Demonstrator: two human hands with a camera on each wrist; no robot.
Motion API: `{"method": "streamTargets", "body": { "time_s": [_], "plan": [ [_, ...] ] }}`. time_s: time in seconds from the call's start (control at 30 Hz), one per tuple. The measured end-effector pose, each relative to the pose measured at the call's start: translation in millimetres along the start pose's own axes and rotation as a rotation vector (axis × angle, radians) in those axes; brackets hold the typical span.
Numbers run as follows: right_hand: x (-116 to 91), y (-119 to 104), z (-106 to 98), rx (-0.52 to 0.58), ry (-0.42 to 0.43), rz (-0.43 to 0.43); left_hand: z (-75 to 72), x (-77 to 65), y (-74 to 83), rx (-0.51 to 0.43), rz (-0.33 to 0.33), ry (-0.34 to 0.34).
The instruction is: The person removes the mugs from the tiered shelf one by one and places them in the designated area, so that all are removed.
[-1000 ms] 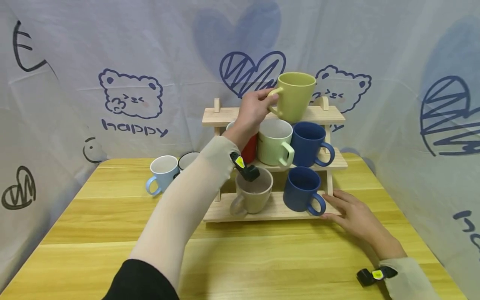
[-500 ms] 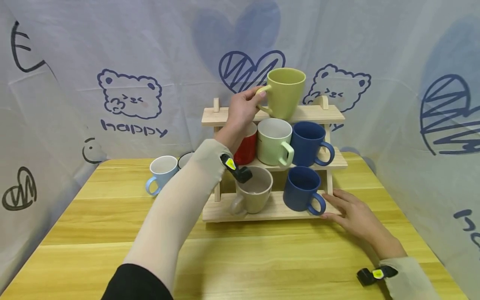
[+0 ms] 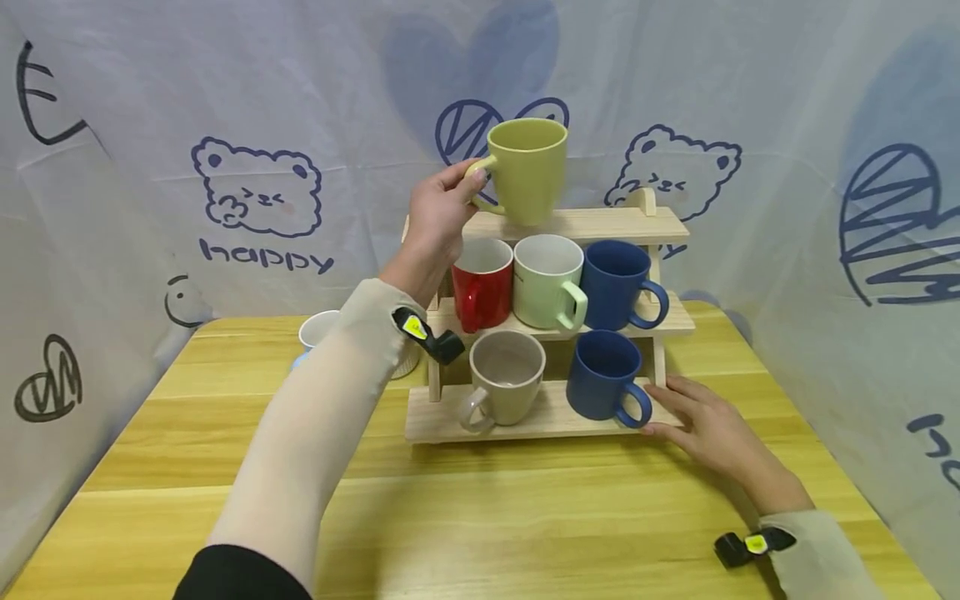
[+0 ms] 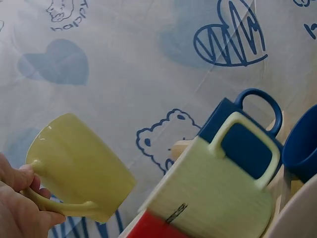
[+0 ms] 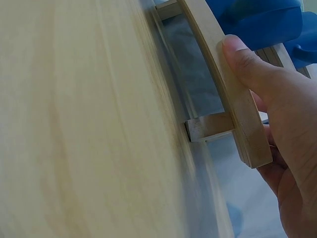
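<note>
My left hand [image 3: 438,212] pinches the handle of a yellow-green mug [image 3: 531,171], held upright in front of the top shelf of a wooden rack [image 3: 622,223]. In the left wrist view, thumb and fingers close round that mug's handle. The middle shelf carries a red mug [image 3: 482,283], a pale green mug [image 3: 549,283] and a dark blue mug [image 3: 617,287]. Below stand a beige mug [image 3: 506,379] and another dark blue mug [image 3: 600,379]. My right hand [image 3: 705,429] grips the right end of the bottom shelf [image 5: 242,119], thumb along its edge and fingers behind.
Left of the rack, a light blue mug [image 3: 315,329] stands on the wooden table [image 3: 525,517], mostly hidden by my left forearm. Part of another mug [image 3: 407,362] shows beside the rack. A printed curtain [image 3: 360,83] hangs behind and at both sides.
My left hand has carried the yellow-green mug to the left and slightly up. The red mug behind my arm has come into view. My right hand stays on the bottom shelf.
</note>
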State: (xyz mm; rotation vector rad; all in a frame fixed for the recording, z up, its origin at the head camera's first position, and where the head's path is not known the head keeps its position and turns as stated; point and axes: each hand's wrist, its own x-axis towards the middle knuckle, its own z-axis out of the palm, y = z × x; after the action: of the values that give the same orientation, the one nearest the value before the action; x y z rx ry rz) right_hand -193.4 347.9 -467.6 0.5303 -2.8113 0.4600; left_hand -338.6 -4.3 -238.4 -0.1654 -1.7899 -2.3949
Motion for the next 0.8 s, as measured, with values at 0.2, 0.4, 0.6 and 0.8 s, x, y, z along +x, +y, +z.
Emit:
{"method": "streamTargets", "body": {
  "time_s": [0.2,0.4,0.6,0.8],
  "plan": [
    [2,-1,-1,-0.003,0.012,-0.018,-20.8,0.8,8.5,-0.052,-0.005,-0.013],
    [1,-2,-1,0.000,0.012,-0.019,-40.3,1.4,16.3,-0.065,-0.041,0.000],
    [0,-1,-1,0.001,0.002,-0.007,-59.2,0.1,27.4,-0.045,-0.053,0.011],
    [0,-1,0,-0.003,-0.007,0.001,-88.4,-4.0,34.6,0.012,-0.065,-0.005]
  ]
}}
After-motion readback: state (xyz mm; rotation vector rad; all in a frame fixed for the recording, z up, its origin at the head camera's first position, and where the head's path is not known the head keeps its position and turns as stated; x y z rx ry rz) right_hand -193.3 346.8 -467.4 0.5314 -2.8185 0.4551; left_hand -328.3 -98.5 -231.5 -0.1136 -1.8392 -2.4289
